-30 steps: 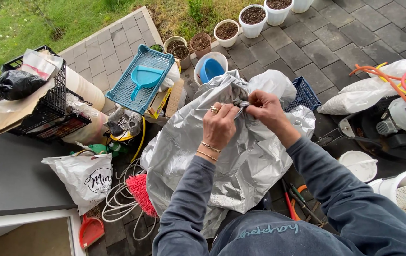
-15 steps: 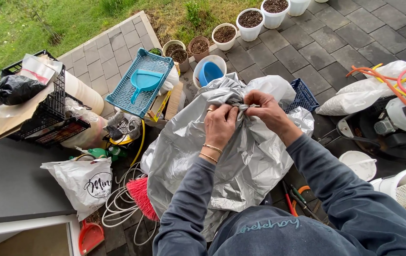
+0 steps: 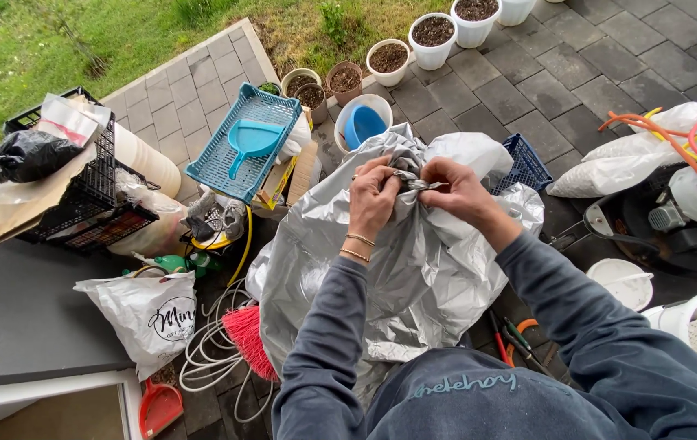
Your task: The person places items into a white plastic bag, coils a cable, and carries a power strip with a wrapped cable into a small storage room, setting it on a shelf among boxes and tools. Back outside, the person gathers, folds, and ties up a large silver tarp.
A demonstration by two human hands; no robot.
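Observation:
A large, full silver plastic bag (image 3: 397,277) stands in front of me on the grey paving. Its top is gathered into a twisted knot (image 3: 410,181) between my hands. My left hand (image 3: 371,200) grips the gathered plastic from the left, with a ring and two thin bracelets on it. My right hand (image 3: 458,191) pinches the twisted end from the right. Both arms wear dark blue sleeves.
A light blue basket with a dustpan (image 3: 244,143) lies to the upper left. A white bucket with a blue bowl (image 3: 362,122) and soil-filled flower pots (image 3: 432,37) stand beyond the bag. A black crate (image 3: 80,191), white shopping bag (image 3: 149,314), red broom (image 3: 249,338) and coiled cable sit left; hoses (image 3: 690,138) and machine right.
My hands have kept working the twisted top of the silver bag, and the left hand has shifted slightly up around the knot. The view moved a little.

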